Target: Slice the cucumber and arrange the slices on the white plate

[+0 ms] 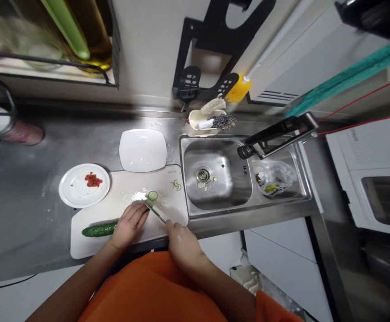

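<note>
A pale cutting board lies on the steel counter. My left hand has its fingers wrapped over a green cucumber, whose uncut end sticks out to the left. In my right hand is the handle of a knife; its blade points up and left, close to my left fingertips. One round cucumber slice rests just beyond the blade. Thin green peel pieces are at the board's upper right. Part of the cucumber is hidden under my left hand.
Behind the board stands a square white plate. A round plate with chopped red bits is on the left. To the right, the sink holds scattered slices, beside a faucet and a plastic bag. A brush holder stands behind.
</note>
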The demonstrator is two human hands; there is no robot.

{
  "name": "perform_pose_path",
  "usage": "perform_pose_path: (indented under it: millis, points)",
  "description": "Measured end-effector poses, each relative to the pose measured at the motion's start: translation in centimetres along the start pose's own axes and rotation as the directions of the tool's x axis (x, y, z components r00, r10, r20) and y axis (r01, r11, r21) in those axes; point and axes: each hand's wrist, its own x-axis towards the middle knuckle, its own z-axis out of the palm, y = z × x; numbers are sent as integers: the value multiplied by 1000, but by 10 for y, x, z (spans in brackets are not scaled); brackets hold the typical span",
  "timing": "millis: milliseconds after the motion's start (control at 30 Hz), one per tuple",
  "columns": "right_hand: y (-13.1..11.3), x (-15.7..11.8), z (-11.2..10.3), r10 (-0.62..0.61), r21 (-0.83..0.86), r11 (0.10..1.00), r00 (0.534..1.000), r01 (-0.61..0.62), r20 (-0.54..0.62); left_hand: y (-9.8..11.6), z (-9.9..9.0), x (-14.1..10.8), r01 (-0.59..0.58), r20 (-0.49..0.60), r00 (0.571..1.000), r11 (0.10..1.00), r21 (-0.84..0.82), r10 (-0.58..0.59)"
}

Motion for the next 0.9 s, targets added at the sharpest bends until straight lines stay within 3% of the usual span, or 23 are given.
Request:
perform_pose_path:
  millis: [567,900]
  points:
    - [-2,8,-6,-37,-18,999,999,37,13,0,-1,1,-10,9,1000,1000,3,10]
    - [-6,24,5,-59,-21,998,998,58,-31,1,0,2,-16,7,1000,1000,-2,16]
